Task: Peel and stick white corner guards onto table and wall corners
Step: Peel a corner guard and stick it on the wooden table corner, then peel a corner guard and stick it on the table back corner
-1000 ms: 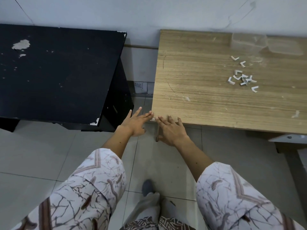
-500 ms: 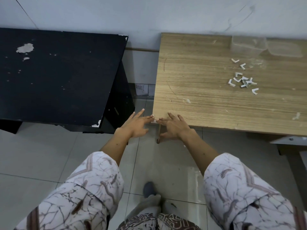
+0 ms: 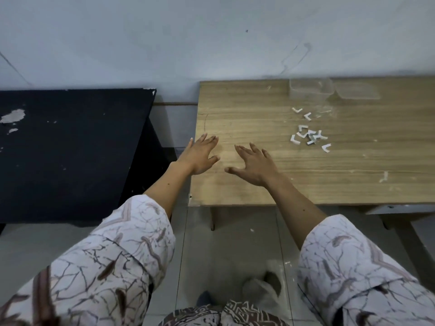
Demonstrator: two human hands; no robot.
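Note:
My left hand [image 3: 200,154] and my right hand [image 3: 255,164] hover above the left part of the wooden table [image 3: 353,165], fingers spread, both holding nothing. Several small white L-shaped corner guards [image 3: 308,135] lie in a loose pile on the table, to the right of my right hand. The table's near left corner [image 3: 191,202] lies below my left wrist; a small white bit shows at its edge, too small to make out.
A black table [image 3: 70,149] with chipped paint stands to the left, across a narrow gap. Two clear plastic containers [image 3: 329,90] sit at the wooden table's back edge against the white wall. Grey floor tiles and my feet are below.
Both hands have left the table's near left corner and moved up over the tabletop. The camera has come closer and higher over the table.

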